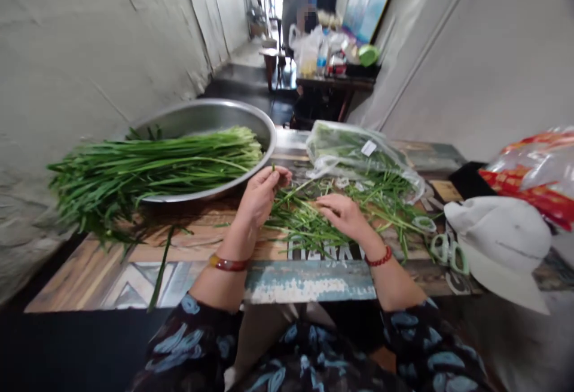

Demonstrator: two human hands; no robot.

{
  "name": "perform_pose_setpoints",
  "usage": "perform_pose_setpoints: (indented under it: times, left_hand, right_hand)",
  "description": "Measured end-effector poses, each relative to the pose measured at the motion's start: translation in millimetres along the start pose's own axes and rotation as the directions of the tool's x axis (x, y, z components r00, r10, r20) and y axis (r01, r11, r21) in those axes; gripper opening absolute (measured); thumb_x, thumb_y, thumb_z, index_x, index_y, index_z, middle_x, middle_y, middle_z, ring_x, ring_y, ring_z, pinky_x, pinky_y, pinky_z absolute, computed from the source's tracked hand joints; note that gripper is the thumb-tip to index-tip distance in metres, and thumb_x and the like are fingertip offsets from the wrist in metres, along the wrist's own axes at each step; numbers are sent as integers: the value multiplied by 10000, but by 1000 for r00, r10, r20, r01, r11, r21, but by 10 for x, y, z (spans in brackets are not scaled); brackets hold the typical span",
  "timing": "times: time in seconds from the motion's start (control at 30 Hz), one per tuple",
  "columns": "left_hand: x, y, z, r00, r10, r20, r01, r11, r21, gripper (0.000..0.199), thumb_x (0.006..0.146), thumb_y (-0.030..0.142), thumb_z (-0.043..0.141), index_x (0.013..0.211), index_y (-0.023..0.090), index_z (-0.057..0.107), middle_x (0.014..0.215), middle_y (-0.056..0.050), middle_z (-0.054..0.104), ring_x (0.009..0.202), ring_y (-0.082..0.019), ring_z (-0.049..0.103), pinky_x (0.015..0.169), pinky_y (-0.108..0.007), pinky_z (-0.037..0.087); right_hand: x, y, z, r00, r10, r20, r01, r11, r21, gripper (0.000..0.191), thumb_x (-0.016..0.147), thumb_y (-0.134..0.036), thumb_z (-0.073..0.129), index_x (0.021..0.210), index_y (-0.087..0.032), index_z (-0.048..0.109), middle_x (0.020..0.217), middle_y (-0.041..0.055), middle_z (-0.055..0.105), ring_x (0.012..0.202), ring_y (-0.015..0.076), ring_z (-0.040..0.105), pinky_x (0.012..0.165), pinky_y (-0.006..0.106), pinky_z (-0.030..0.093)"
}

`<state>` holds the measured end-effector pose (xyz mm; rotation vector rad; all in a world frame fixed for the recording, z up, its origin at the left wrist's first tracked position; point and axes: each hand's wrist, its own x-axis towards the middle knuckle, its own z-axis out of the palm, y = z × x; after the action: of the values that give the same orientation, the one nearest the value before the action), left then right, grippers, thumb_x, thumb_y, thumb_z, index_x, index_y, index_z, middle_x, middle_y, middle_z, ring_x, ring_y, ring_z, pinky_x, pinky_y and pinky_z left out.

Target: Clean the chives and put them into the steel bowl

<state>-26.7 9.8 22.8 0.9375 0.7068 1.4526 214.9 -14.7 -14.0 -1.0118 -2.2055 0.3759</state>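
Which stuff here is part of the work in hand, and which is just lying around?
Likely part of the work:
loose greens by the right hand
long greens lying across the metal basin
clear bag with greens inside

Likely just lying about:
white cap
scissors, untouched
red-and-clear plastic package

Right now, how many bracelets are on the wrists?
2: an amber-brown bracelet on the left wrist and a red beaded bracelet on the right wrist. The sleeves could hide others.

Both forearms (244, 233) extend forward, the left hand (265, 192) pinching, the right hand (343, 214) lower and loosely curled.
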Motion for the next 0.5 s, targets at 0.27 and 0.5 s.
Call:
perform_pose_setpoints:
  times: [0.27, 0.5]
  left_hand:
    - [-14, -17, -31, 997, -38, 71, 36, 999, 24, 331, 767, 451, 773, 854, 143, 685, 700, 1, 629, 681, -105, 586, 699, -228, 467]
    - [30, -122, -42, 989, -106, 102, 96, 991, 93, 339, 750, 452, 769, 858, 147, 666, 667, 18, 588, 613, -97, 552, 625, -226, 462]
  right_hand:
    - [535, -198, 201, 963, -1, 268, 77, 959, -273, 457, 916, -185, 581, 1371, -157, 543, 1376, 145, 609, 1276, 248, 564, 1058, 435, 470]
    - [701, -358, 238, 916, 210, 341, 22, 824, -566, 278, 956, -289, 533, 1167, -200, 691, 1162, 142, 663, 1083, 274, 623, 924, 421, 475]
